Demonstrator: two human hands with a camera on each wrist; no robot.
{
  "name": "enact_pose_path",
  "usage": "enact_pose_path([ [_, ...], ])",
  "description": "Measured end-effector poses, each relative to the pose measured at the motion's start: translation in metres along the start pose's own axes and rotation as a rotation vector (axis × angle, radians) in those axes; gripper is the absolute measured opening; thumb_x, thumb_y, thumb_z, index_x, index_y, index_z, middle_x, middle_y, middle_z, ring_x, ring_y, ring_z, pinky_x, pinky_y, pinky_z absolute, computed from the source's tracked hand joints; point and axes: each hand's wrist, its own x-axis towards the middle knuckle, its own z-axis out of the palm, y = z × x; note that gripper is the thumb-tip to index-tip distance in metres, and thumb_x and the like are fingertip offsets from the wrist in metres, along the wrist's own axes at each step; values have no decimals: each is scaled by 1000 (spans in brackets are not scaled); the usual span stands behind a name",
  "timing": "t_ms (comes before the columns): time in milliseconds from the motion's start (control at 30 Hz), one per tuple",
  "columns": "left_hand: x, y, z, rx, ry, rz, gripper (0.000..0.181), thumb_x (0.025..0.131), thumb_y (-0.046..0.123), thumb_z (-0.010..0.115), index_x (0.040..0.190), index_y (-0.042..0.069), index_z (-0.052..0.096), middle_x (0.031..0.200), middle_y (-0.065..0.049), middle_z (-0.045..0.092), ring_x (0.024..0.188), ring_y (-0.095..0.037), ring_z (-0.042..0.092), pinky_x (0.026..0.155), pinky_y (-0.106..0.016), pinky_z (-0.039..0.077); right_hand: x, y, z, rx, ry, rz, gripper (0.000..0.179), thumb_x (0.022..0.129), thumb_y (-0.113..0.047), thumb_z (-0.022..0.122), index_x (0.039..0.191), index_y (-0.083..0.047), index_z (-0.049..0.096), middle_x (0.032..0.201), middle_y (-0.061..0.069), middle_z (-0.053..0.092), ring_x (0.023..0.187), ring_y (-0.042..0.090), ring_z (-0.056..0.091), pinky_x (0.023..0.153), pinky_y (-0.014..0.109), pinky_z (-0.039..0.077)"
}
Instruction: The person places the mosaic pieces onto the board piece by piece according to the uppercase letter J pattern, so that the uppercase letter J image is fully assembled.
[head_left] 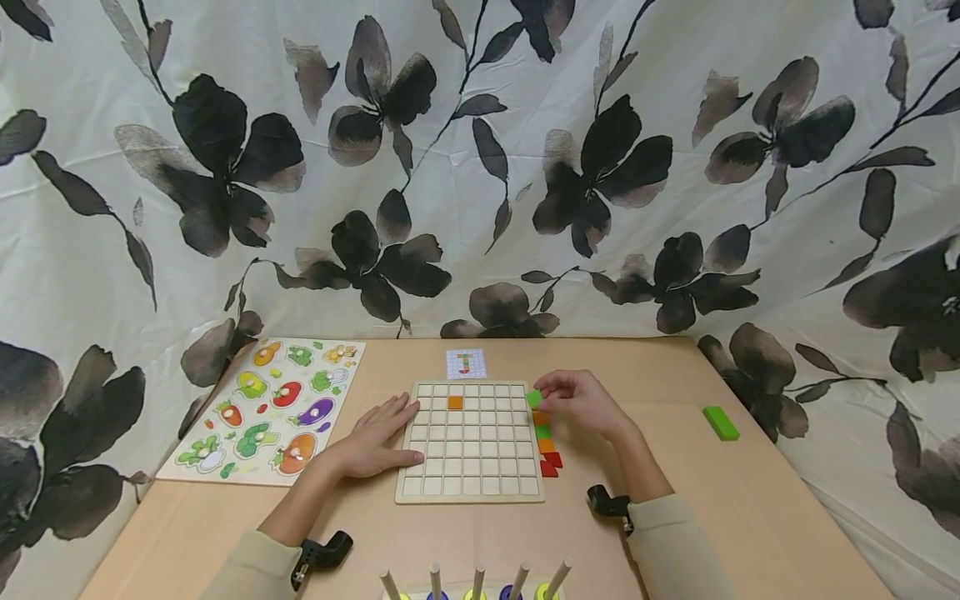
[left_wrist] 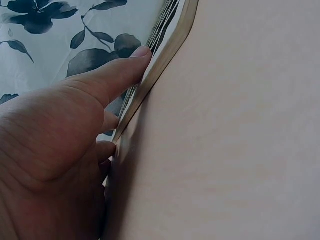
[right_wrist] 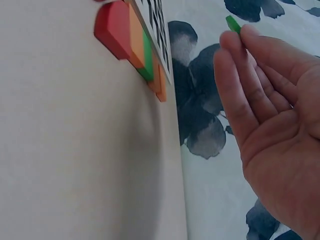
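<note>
A pale wooden grid board lies flat on the table, with one orange square in a cell of its top row. My left hand rests along the board's left edge, thumb and fingers extended; the left wrist view shows the thumb touching the board's rim. Above the board's top right corner, my right hand pinches a small green tile between thumb and fingertips. Loose orange, green and red tiles lie in a column along the board's right side.
Behind the board lies a small pattern card with a coloured figure on a grid. A vegetable picture sheet covers the left side. A green block lies far right. Upright wooden pegs with coloured rings stand at the near edge.
</note>
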Motion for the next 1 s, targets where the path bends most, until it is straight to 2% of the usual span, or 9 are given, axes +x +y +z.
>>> enact_pose_path([
  [100, -1, 1, 0, 1, -2, 0, 96, 93, 57, 71, 164, 7, 31, 174, -21, 13, 162, -43, 7, 128, -64, 4, 1, -2, 5, -16, 32, 7, 26, 91, -9, 81, 115, -4, 74, 97, 12, 72, 84, 24, 67, 76, 20, 57],
  [200, 0, 2, 0, 4, -6, 0, 97, 93, 58, 70, 164, 8, 30, 174, -20, 13, 162, -43, 6, 128, -63, 4, 3, -6, 10, -7, 58, 27, 25, 92, -10, 80, 116, -6, 74, 95, 11, 72, 84, 30, 68, 76, 22, 59],
  [367, 0, 3, -1, -3, -7, -2, 97, 92, 59, 70, 164, 8, 30, 174, -19, 13, 162, -42, 6, 128, -64, 3, 11, -11, 20, 60, 73, 49, 29, 95, -7, 75, 123, 0, 69, 95, 13, 71, 86, 38, 72, 80, 32, 65],
  [500, 0, 4, -1, -1, -8, -4, 96, 93, 58, 71, 164, 8, 30, 174, -20, 13, 162, -42, 6, 128, -64, 3, 19, -14, 30, 124, 74, 56, 32, 95, -5, 74, 126, 3, 67, 94, 14, 69, 86, 36, 75, 80, 31, 65],
  [733, -1, 5, -2, -3, -4, -3, 96, 93, 56, 72, 164, 7, 30, 174, -20, 13, 162, -43, 6, 128, -64, 3, 31, -15, 48, 134, 70, 7, 31, 95, 1, 72, 124, 9, 66, 92, 15, 71, 79, 26, 76, 76, 27, 64],
  [1000, -1, 4, -2, -6, -7, -8, 96, 92, 56, 72, 164, 7, 31, 174, -20, 14, 162, -43, 6, 128, -64, 3, 37, -14, 66, 122, 56, 16, 26, 92, -1, 76, 118, 3, 70, 94, 13, 69, 77, 18, 67, 72, 22, 61],
])
